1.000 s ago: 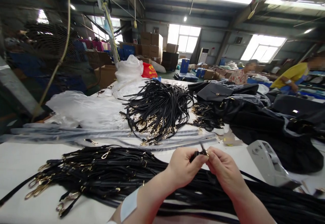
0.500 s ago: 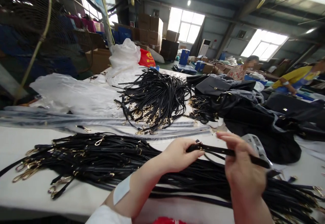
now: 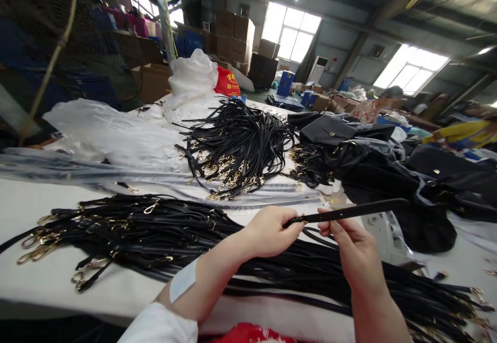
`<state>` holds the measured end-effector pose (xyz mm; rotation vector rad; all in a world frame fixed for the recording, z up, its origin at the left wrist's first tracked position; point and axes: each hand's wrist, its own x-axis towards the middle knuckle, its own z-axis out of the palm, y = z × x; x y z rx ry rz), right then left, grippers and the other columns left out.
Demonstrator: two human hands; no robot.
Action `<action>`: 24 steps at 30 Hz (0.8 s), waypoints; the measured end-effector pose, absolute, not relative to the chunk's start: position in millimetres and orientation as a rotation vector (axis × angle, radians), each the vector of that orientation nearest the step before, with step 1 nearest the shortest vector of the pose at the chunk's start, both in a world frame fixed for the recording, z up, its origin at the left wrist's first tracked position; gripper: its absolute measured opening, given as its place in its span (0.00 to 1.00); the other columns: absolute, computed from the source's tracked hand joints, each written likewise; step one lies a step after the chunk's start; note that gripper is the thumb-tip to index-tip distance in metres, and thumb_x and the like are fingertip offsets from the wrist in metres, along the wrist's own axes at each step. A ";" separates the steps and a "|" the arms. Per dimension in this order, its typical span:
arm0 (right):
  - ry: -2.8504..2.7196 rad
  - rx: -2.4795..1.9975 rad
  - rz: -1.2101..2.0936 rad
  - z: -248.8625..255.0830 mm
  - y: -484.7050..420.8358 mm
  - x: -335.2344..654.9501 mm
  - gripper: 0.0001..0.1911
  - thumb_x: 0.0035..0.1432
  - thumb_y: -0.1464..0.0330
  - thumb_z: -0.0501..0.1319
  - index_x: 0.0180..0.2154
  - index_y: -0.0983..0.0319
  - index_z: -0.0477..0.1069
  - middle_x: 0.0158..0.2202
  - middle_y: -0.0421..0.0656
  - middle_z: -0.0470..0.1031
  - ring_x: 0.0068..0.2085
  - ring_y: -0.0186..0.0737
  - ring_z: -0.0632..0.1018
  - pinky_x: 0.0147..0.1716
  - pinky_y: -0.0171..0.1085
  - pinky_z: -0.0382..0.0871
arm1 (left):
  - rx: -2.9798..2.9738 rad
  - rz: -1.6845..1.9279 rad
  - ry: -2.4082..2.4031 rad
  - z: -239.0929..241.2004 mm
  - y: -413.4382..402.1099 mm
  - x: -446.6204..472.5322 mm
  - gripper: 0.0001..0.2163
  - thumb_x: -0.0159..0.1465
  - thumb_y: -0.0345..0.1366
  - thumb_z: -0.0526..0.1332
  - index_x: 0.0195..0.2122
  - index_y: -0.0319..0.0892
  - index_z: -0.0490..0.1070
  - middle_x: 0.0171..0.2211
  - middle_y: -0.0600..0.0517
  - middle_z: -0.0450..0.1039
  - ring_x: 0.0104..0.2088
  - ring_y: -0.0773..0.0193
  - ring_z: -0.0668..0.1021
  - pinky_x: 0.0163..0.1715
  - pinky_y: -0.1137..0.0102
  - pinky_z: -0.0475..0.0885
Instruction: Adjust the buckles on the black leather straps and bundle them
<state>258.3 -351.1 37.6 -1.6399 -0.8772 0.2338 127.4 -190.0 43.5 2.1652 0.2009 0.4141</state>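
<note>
A black strap [image 3: 365, 209] with a small gold-coloured buckle is stretched between my two hands, its free end sticking out to the right. My left hand [image 3: 274, 230] is closed around the strap just left of the buckle. With thumb and fingertips, my right hand [image 3: 351, 239] pinches the strap right of the buckle. Beneath both hands lies a long bundle of black straps [image 3: 163, 234] with gold clasps at its ends, running across the table. A thin strap loop hangs below the held piece.
Farther back is a heap of black straps [image 3: 248, 136] with gold clasps. Black bags [image 3: 334, 130] are piled to the right. A grey-white device [image 3: 382, 234] stands behind my right hand. Clear plastic sheeting [image 3: 116, 130] lies at left. Two people work beyond the bags.
My right hand has gone from raised, spread fingers to a pinch near the buckle. The strap's free end has swung up. My left hand keeps its hold, shifted slightly left.
</note>
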 end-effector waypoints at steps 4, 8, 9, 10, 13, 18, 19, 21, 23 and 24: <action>-1.003 -1.637 0.273 39.4 -350.0 255.9 0.17 0.59 0.58 0.66 0.47 0.59 0.79 0.35 0.45 0.80 0.35 0.43 0.79 0.38 0.41 0.77 | 2.268 0.407 0.212 40.7 -191.3 128.3 0.13 0.67 0.38 0.55 0.27 0.41 0.71 0.23 0.54 0.70 0.24 0.67 0.67 0.25 0.71 0.55; -0.902 -1.670 0.218 36.7 -350.0 254.9 0.12 0.60 0.58 0.66 0.40 0.59 0.81 0.35 0.45 0.82 0.33 0.41 0.80 0.35 0.38 0.79 | 2.267 0.356 0.161 38.2 -192.6 130.6 0.14 0.68 0.40 0.54 0.28 0.42 0.71 0.26 0.53 0.73 0.26 0.65 0.70 0.27 0.71 0.58; -0.862 -1.666 0.196 35.5 -350.2 255.0 0.12 0.59 0.58 0.67 0.38 0.59 0.82 0.34 0.45 0.82 0.32 0.42 0.80 0.34 0.39 0.79 | 2.248 0.348 0.148 37.7 -192.6 131.3 0.15 0.69 0.41 0.53 0.28 0.42 0.71 0.25 0.53 0.72 0.26 0.66 0.69 0.27 0.72 0.58; -0.833 -1.658 0.179 34.2 -350.5 255.0 0.12 0.58 0.58 0.67 0.37 0.59 0.82 0.32 0.45 0.82 0.31 0.42 0.80 0.34 0.39 0.80 | 2.231 0.348 0.143 37.2 -192.5 132.1 0.15 0.69 0.41 0.53 0.27 0.42 0.70 0.24 0.54 0.71 0.26 0.66 0.69 0.27 0.72 0.58; -0.790 -1.630 0.123 30.7 -351.4 254.3 0.12 0.58 0.58 0.68 0.38 0.60 0.82 0.30 0.45 0.82 0.31 0.44 0.81 0.34 0.41 0.81 | 2.182 0.366 0.151 36.2 -191.9 134.4 0.15 0.69 0.41 0.53 0.27 0.41 0.69 0.23 0.55 0.70 0.25 0.67 0.68 0.26 0.72 0.58; -0.804 -1.617 0.055 26.9 -352.0 251.5 0.11 0.58 0.60 0.67 0.40 0.59 0.82 0.32 0.46 0.83 0.32 0.46 0.83 0.34 0.43 0.82 | 2.142 0.380 0.165 36.2 -191.8 135.5 0.15 0.67 0.40 0.53 0.25 0.41 0.68 0.22 0.55 0.68 0.25 0.67 0.67 0.25 0.72 0.57; -0.822 -1.614 0.049 25.9 -352.1 251.2 0.11 0.58 0.60 0.68 0.40 0.59 0.82 0.34 0.46 0.83 0.32 0.46 0.83 0.34 0.43 0.82 | 2.148 0.383 0.176 36.3 -191.9 135.3 0.15 0.67 0.41 0.53 0.25 0.41 0.67 0.22 0.55 0.67 0.24 0.67 0.67 0.24 0.72 0.56; -0.871 -1.616 0.045 23.5 -352.4 250.8 0.11 0.59 0.61 0.67 0.42 0.58 0.82 0.37 0.45 0.83 0.33 0.45 0.83 0.36 0.43 0.82 | 2.164 0.396 0.199 36.2 -192.4 134.9 0.15 0.67 0.41 0.53 0.24 0.41 0.67 0.21 0.55 0.67 0.24 0.67 0.66 0.24 0.72 0.56; -0.940 -1.632 0.038 21.3 -352.7 250.0 0.11 0.61 0.63 0.65 0.44 0.58 0.81 0.40 0.46 0.83 0.35 0.45 0.84 0.39 0.44 0.82 | 2.181 0.420 0.220 35.7 -193.4 134.8 0.15 0.67 0.40 0.53 0.24 0.41 0.67 0.21 0.55 0.67 0.24 0.67 0.66 0.25 0.71 0.55; -0.979 -1.646 0.029 20.7 -352.7 249.2 0.11 0.62 0.63 0.64 0.45 0.58 0.81 0.42 0.46 0.82 0.37 0.46 0.84 0.41 0.45 0.82 | 2.193 0.432 0.232 35.3 -194.1 135.0 0.15 0.67 0.40 0.54 0.24 0.41 0.67 0.21 0.55 0.67 0.24 0.67 0.66 0.25 0.71 0.55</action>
